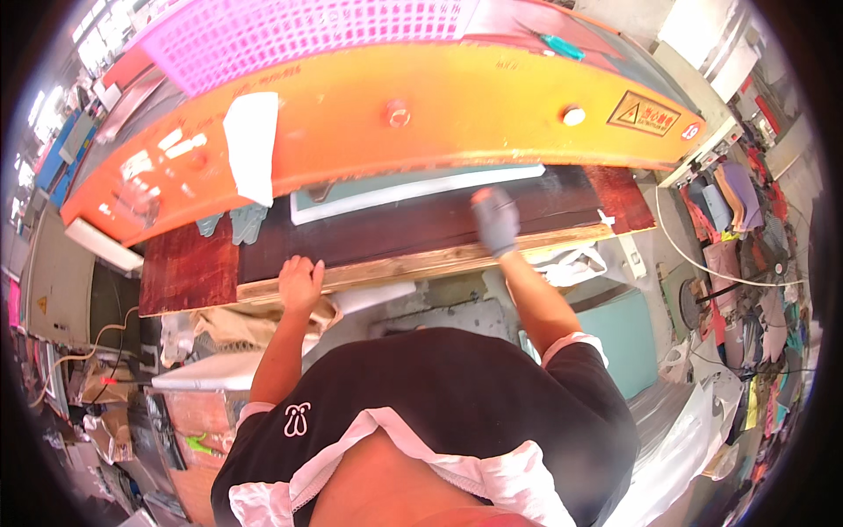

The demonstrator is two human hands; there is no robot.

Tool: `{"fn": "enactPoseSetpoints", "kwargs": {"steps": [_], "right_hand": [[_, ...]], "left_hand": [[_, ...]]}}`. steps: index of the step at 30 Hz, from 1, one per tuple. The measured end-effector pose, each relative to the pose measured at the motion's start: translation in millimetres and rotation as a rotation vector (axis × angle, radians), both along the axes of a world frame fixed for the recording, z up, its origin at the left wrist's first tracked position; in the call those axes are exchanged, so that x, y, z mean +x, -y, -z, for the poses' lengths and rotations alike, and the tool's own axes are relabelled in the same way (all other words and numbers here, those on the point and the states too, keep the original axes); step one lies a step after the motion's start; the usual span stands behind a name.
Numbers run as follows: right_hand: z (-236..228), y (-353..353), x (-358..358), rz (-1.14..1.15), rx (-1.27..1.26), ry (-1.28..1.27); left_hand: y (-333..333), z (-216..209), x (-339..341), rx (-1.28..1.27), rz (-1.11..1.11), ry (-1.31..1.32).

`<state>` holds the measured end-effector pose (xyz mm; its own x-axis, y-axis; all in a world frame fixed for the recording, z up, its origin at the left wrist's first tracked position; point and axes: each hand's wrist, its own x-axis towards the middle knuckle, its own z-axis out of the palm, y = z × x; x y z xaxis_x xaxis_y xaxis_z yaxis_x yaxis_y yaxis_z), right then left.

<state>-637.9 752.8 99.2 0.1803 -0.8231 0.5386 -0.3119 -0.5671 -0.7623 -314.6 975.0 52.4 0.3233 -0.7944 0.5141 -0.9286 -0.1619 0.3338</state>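
Currently I'm watching through the head camera as the bare left hand (301, 279) is resting at nine o'clock on the wooden edge (421, 263) of a dark board (386, 232), its fingers loosely spread and grasping nothing that I'm seeing. Out at two o'clock, the right hand (498, 221), wearing a grey glove, is showing up blurred above the dark board; I'm making out a reddish patch by its fingertips, but I cannot tell whether it is gripping something or touching the surface. That board is stretching between the hands, with reddish-brown ends appearing at nine and two o'clock. At twelve, a white-edged panel (421, 187) is lying on it, just beyond the hands and partly under a wide orange beam (492, 105). Grey glove-shaped pieces (248, 223) are sitting near the beam, between nine and ten, and a white sheet (253, 149) is hanging against its front at ten. Above it, a pink basket (316, 39) is standing at eleven, while a teal-handled tool (562, 46) is lying at one. Colourful fabric pieces (738, 198) are piling up at three.
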Motion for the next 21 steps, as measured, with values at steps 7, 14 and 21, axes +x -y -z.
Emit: {"fn": "enactPoseSetpoints", "kwargs": {"steps": [7,14,21], "right_hand": [[-96,205,-94,0.155,0.205,0.794],[-3,104,-27,-0.069,-0.064,-0.325],[31,76,22,-0.263,-0.255,-0.592]], "left_hand": [[79,9,34,-0.101,-0.088,0.134],[105,-2,53,-0.166,-0.054,0.234],[99,0,55,-0.087,-0.082,0.120]]}}
